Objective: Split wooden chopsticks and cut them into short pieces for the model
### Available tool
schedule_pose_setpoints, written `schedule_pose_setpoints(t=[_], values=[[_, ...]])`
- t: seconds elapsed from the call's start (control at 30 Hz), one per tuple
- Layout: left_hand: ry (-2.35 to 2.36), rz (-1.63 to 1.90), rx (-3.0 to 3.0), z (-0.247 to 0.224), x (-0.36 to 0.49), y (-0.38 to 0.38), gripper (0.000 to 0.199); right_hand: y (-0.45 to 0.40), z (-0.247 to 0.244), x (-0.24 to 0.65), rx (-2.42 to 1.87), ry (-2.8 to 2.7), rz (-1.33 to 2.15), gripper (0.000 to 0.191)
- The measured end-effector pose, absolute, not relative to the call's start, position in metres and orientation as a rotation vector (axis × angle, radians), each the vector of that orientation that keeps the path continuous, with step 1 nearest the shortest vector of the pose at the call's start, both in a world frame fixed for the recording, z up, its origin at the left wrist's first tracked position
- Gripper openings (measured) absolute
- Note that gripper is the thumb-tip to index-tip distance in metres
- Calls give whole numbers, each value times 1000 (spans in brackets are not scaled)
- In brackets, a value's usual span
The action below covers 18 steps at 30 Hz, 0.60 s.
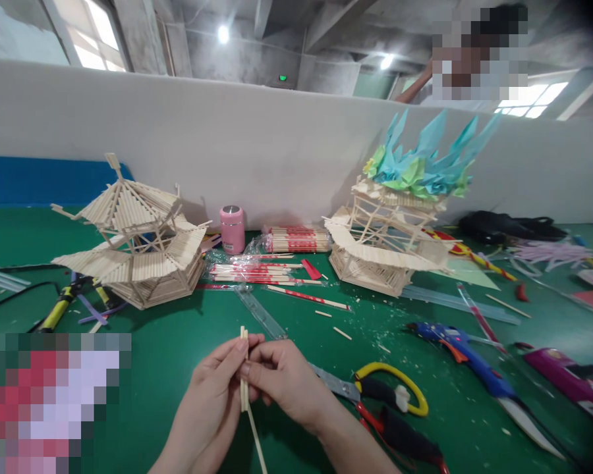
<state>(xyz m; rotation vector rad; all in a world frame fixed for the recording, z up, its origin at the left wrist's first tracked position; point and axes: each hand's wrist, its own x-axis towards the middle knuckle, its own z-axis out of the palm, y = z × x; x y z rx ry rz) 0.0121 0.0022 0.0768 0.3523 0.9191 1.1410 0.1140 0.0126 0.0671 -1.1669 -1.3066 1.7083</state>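
Note:
Between my hands is a small upright bundle of pale wooden sticks [244, 394]. My left hand [216, 382] is closed on it, the thumb pressed against its upper part. My right hand [287, 385] pinches the same bundle from the other side, its thumb lying across the middle. One longer thin stick [257, 440] slants down from the bundle toward the bottom edge. Some fingertips are hidden behind the sticks. Scissors [393, 388] with yellow and red handles lie close to my right wrist, and a clear ruler [259, 315] lies just beyond my hands.
Stick-built pavilions stand at left [143, 263] and right [375, 257], the right one topped with folded blue paper [427, 155]. Between them are a pink flask [232, 230] and packaged chopsticks [296, 238]. A blue glue gun [464, 355] and yellow-handled pliers [62, 306] lie on the green table.

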Motion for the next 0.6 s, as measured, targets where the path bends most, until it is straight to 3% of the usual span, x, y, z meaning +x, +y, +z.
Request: schedule_pose_setpoints(t=[0.4, 0.47, 0.6], values=[[933, 1132, 354, 70, 6, 4, 9, 9, 65, 122, -1196, -1357, 1674, 24], [1009, 1148, 320, 69, 2, 5, 8, 4, 69, 139, -1285, -1402, 1559, 20], [1091, 1133, 301, 67, -3, 5, 13, -19, 68, 196, -1668, -1632, 1011, 17]])
